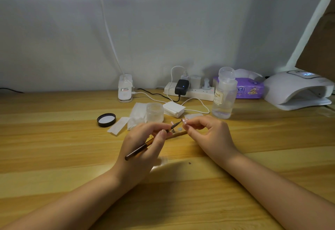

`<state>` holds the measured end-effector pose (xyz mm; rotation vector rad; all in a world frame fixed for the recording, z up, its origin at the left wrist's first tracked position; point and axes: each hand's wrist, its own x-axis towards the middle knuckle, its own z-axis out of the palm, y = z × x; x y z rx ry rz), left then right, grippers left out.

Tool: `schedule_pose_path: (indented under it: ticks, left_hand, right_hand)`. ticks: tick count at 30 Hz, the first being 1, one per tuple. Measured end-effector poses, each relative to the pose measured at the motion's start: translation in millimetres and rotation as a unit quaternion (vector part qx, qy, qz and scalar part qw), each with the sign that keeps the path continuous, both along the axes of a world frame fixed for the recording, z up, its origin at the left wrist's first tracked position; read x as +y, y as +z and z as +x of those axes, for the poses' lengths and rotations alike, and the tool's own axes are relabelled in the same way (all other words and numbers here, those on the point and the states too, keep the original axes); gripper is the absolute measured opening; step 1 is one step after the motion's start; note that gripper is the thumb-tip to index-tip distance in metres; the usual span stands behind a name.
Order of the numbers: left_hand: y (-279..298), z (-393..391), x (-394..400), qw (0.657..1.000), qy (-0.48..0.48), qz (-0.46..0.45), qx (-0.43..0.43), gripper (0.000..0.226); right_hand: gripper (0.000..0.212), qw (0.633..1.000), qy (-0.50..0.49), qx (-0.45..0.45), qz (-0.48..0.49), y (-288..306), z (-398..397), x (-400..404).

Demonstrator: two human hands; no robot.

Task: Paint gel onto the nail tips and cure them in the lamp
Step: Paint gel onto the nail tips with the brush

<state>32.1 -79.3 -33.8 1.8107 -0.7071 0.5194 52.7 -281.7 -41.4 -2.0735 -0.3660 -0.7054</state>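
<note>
Brush (145, 145): slim, brown glossy handle, metal ferrule, fine dark tip; lies slantwise, tip up and to the right, reaching the nail tip.
Left hand (143, 146): fingers and thumb curled round the brush handle near the ferrule, pen-style; wrist low over the table.
Right hand (208, 133): thumb and forefinger pinching the nail tip; other fingers loosely curled.
Nail tip (184, 120): small, curved, pale pink with white dots; raised above the table, between both hands, at the brush point.
Table (54, 148): light wood, long plank grain, smooth with a slight sheen.
Wooden stick (178, 134): thin, flat on the table under the hands; small round pale pieces beside it, too small to tell more.
Jar (155, 112): short, round, frosted and clear, uncapped, just behind the hands.
Lid (106, 119): round, black rim, pale inside, upturned, left of the jar.
Wipes (174, 108): white, soft, square stack, right of the jar; crumpled white tissue to its left.
Bottle (223, 93): tall, clear plastic, domed cap, cream label, clear liquid low inside.
Curing lamp (297, 90): white, smooth, arched shell, open mouth facing left, far right rear of the table.
Tissue pack (248, 89): purple soft wrapper, between bottle and lamp.
Power strip (190, 92): white, long, against the wall, black adapter and white plugs seated in it.
Desk light (125, 88): white clamp base, thin bent neck, bright oblong head overhead.
</note>
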Motion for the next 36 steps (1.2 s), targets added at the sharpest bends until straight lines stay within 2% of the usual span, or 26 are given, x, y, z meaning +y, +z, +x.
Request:
schedule_pose_path:
  ticks: [8,17,23,27,36]
  left_hand:
    - [-1.5,0.0,1.5,1.0,-0.021,-0.008,-0.006,0.024]
    - [-2.1,3.8,1.4,1.0,-0.005,-0.016,0.024,0.031]
    - [-1.4,2.6,0.9,1.0,-0.002,0.013,-0.026,0.026]
    - [-1.5,2.4,1.1,0.999,-0.012,0.032,-0.028,0.026]
    - [1.3,-1.1,1.1,0.999,-0.023,0.004,-0.024,0.022]
  right_hand:
    - [0.019,1.0,-0.008,-0.006,-0.005,-1.0,0.7,-1.0]
    - [0.016,1.0,0.005,-0.008,0.002,0.2,-1.8,0.9]
    - [0.013,1.0,-0.007,-0.022,-0.006,0.7,-1.2,1.3]
    - [0.015,0.999,-0.01,-0.033,-0.019,1.3,-2.2,1.7]
    - [0.014,0.999,-0.023,-0.026,-0.02,3.3,-3.5,2.2]
